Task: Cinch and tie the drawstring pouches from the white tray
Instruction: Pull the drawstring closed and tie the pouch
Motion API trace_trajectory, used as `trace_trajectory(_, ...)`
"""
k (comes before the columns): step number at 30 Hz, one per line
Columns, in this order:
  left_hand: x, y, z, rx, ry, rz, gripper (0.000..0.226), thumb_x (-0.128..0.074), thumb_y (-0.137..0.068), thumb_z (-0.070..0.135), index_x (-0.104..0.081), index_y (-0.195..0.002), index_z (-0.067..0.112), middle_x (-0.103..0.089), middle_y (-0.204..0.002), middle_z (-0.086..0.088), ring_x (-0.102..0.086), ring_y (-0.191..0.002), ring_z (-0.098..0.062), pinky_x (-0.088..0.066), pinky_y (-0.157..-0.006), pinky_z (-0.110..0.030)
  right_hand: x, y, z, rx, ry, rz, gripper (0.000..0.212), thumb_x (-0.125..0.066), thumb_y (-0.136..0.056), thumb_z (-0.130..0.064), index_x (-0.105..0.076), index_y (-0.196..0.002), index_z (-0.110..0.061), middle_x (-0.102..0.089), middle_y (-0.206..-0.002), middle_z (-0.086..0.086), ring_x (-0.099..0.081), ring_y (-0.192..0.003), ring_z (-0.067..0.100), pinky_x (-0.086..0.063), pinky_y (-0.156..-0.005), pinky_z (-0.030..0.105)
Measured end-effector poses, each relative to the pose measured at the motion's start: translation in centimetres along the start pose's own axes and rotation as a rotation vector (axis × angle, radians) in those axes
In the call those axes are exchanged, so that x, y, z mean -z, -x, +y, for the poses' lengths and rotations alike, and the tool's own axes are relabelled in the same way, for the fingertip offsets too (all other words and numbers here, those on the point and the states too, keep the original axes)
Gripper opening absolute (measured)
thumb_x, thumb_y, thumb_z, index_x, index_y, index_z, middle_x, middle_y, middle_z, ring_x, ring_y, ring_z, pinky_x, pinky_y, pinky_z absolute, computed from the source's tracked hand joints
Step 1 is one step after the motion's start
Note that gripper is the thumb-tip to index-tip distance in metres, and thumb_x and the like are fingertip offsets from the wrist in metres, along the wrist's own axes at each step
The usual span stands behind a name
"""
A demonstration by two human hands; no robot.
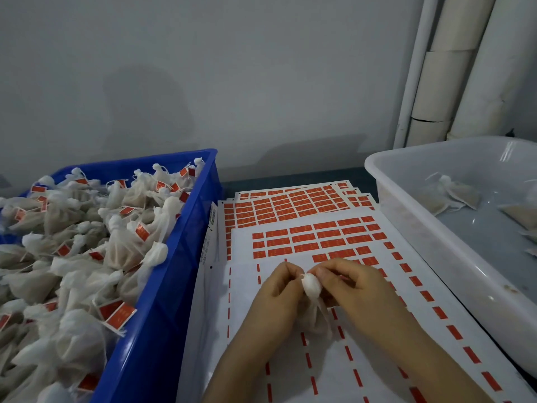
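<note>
Between both hands [313, 289], the pouch [311, 285]

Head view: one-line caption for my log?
Left hand and right hand pinch a pouch at its neck over label sheets, between a blue crate of tied pouches and a white tray.

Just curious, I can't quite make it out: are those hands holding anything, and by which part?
Yes. The left hand and the right hand both pinch a small white mesh drawstring pouch at its gathered top.

Blue crate [162, 301]: 1. White tray [406, 205]: 1. Left hand [276, 289], right hand [357, 286]: 2. Held pouch [311, 283]: 1. Crated pouches [87, 242]: too many to count.
</note>
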State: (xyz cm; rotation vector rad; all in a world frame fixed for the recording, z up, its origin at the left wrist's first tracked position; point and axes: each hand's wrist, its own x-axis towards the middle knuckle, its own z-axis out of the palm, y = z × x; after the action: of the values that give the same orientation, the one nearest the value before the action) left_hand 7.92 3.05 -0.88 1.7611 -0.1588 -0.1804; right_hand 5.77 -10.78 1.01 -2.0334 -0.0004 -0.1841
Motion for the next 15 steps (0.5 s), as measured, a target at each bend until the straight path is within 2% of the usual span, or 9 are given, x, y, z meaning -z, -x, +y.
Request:
trace_trajectory(4, -0.18, 0.00, -0.23, -0.007, -0.031, 0.135, 0.014, -0.038, -0.099, 0.035, -0.050, -0.093, 0.030, -0.060, -0.093, 0.016, -0.061, -0.083, -0.007, -0.043, -0.054, -0.003, -0.21, 0.11, -0.16, -0.033, -0.018, -0.046, 0.015, -0.053, -0.090, -0.032, -0.051, -0.077, -0.040, -0.057, -0.081, -0.022, -0.060, -0.076, 0.001, -0.043, -0.066, 0.005)
trace_trajectory(7, -0.45, -0.08, -0.06, -0.003, -0.013, 0.181, 0.012, -0.042, -0.097, 0.035, -0.051, -0.092, 0.030, -0.063, -0.090, 0.015, -0.063, -0.080, -0.006, -0.044, -0.054, -0.004, -0.28, -0.03, -0.05, -0.072, -0.075, -0.052, 0.016, -0.053, -0.091, -0.028, -0.054, -0.077, -0.036, -0.063, -0.080, -0.016, -0.064, -0.074, 0.005, -0.049, -0.067, 0.009)
trace_trajectory(9, -0.56, -0.10, 0.08, -0.016, 0.002, 0.201, 0.010, -0.044, -0.097, 0.034, -0.052, -0.092, 0.030, -0.064, -0.088, 0.016, -0.064, -0.079, -0.005, -0.046, -0.055, -0.005, -0.32, -0.24, -0.21, -0.120, -0.162, -0.074, 0.015, -0.054, -0.091, -0.023, -0.059, -0.078, -0.029, -0.066, -0.072, -0.012, -0.067, -0.066, 0.010, -0.054, -0.062, 0.015)
trace_trajectory(12, -0.69, -0.10, 0.18, -0.056, 0.046, 0.198, 0.008, -0.048, -0.096, 0.031, -0.056, -0.092, 0.030, -0.065, -0.091, 0.016, -0.064, -0.087, -0.008, -0.051, -0.064, -0.010, -0.24, -0.39, -0.70, -0.219, -0.298, -0.123, 0.014, -0.053, -0.091, -0.020, -0.062, -0.081, -0.023, -0.068, -0.059, -0.005, -0.068, -0.057, 0.016, -0.057, -0.055, 0.025)
trace_trajectory(15, -0.87, 0.07, 0.49, -0.075, 0.151, 0.128, 0.012, -0.051, -0.093, 0.027, -0.062, -0.087, 0.028, -0.069, -0.091, 0.011, -0.066, -0.091, -0.013, -0.055, -0.076, -0.021, -0.09, -0.02, -0.87, -0.225, -0.307, -0.203, 0.012, -0.053, -0.089, -0.030, -0.062, -0.083, -0.024, -0.069, -0.060, -0.006, -0.068, -0.055, 0.017, -0.054, -0.050, 0.022)
